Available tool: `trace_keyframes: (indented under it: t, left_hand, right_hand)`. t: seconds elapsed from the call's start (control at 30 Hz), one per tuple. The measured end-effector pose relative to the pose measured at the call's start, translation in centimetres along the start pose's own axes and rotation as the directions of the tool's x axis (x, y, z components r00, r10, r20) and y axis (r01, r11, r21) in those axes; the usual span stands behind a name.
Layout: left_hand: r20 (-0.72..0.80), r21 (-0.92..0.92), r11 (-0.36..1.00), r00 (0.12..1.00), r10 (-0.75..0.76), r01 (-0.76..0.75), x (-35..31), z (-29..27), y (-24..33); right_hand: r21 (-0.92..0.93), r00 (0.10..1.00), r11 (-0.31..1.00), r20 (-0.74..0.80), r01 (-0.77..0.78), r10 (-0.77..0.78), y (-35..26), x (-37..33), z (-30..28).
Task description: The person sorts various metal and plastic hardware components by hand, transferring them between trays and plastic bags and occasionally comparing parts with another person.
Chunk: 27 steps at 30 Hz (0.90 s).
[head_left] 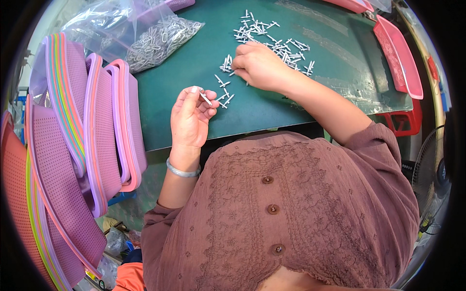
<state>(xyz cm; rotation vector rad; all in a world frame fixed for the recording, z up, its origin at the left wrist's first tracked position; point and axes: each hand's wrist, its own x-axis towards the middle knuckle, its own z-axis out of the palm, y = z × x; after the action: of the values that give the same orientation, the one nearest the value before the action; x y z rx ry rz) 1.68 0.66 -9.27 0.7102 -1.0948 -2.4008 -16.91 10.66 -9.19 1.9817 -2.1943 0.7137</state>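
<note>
Small silvery pin-like metal pieces, many with a short crossbar, lie in a loose pile (pixel 293 52) on the green tabletop (pixel 272 114). My left hand (pixel 191 114) is raised at the near left part of the table, palm up, with one metal pin (pixel 206 99) pinched between thumb and fingers. Over the left edge of the pile is my right hand (pixel 257 65), its fingers curled down and together; whatever they grip is hidden. Between the two hands a short row of metal pins (pixel 224 92) lies apart from the pile.
A clear plastic bag (pixel 109 26) of metal oval links (pixel 162 41) lies at the far left. Stacked purple and pink perforated baskets (pixel 68 194) crowd my left side. A pink basket (pixel 400 60) leans at the right edge, above a red stool (pixel 405 119) and near a fan (pixel 432 165).
</note>
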Motion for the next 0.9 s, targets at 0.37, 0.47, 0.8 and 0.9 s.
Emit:
trace_keyframes:
  t: [0.37,0.47,0.8,0.9]
  left_hand:
    - [-0.002,0.017,1.000,1.000,-0.013,0.013,-0.2,-0.3,0.0]
    - [0.001,0.010,1.000,1.000,-0.025,0.025,-0.1,-0.4,-0.1]
    - [0.069,0.086,0.994,0.996,0.057,-0.063,-0.2,0.3,0.0]
    - [0.063,0.115,0.989,0.995,0.083,-0.090,-0.2,0.3,0.1]
  right_hand:
    - [-0.053,1.000,0.999,0.010,0.002,-0.001,-0.2,2.0,2.1]
    - [-0.009,1.000,1.000,-0.014,0.018,-0.018,0.3,2.0,1.6]
    - [-0.040,0.988,0.996,0.136,0.081,-0.075,2.2,3.3,1.3]
    - [0.076,0.998,0.997,0.052,0.029,-0.033,2.1,2.8,0.9]
